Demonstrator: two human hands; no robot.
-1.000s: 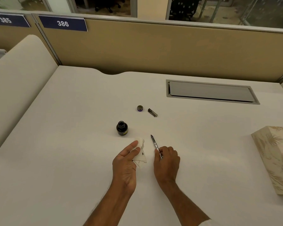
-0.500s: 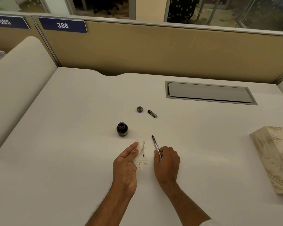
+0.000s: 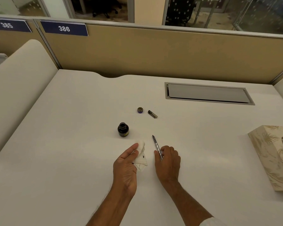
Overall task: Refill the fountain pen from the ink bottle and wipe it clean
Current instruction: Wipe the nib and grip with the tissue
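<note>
Open-plan office: white desk (image 3: 72,144), tan cubicle partition (image 3: 170,54), seat-number plates 385 and 386 (image 3: 64,28), glass-walled rooms beyond.

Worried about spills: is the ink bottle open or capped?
Open: the bottle mouth is bare, and its cap lies apart behind it.

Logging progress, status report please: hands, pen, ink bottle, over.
Left hand holds ink-spotted tissue. Right hand holds uncapped pen, nib pointing away. Ink bottle open, upright. Nothing between pen and tissue.

My left hand (image 3: 125,167) thumb up, fingers curled round tissue (image 3: 141,158); my right hand (image 3: 167,162) knuckles up, pinching pen (image 3: 156,144).
</note>
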